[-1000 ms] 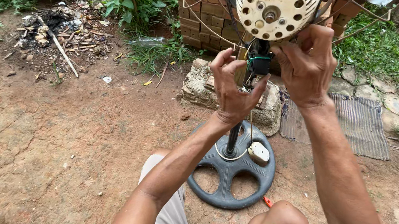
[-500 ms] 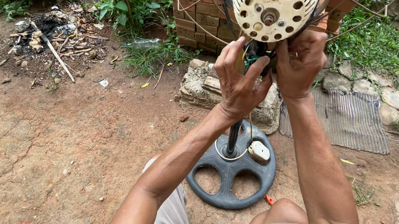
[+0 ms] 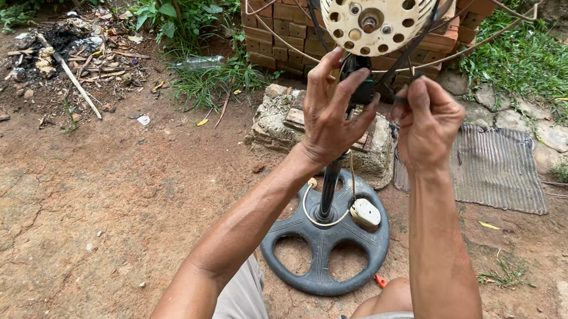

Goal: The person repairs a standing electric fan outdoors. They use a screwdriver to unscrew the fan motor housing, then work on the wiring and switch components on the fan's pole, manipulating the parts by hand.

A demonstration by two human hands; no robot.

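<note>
A standing fan rises in front of me, with its cream motor housing [image 3: 374, 8] at the top and a wire guard [image 3: 467, 40] around it. Its dark pole [image 3: 329, 189] stands in a round grey base [image 3: 323, 251]. My left hand [image 3: 330, 110] is on the dark neck just under the motor, fingers spread upward around it. My right hand [image 3: 426, 121] is beside it on the right, fingers pinched at the neck or a wire of the guard; what it pinches is hidden. A white plug [image 3: 366, 213] and cord lie on the base.
A stack of red bricks [image 3: 276, 12] and a rough stone block [image 3: 274, 124] stand behind the fan. A ribbed grey mat [image 3: 496, 169] lies at the right. Ash and sticks [image 3: 62, 63] lie at the left by green plants. My knees are below.
The view has dropped a little, so the fan head sits lower in frame. My left hand's fingers have opened upward around the neck. My right hand has shifted slightly right.
</note>
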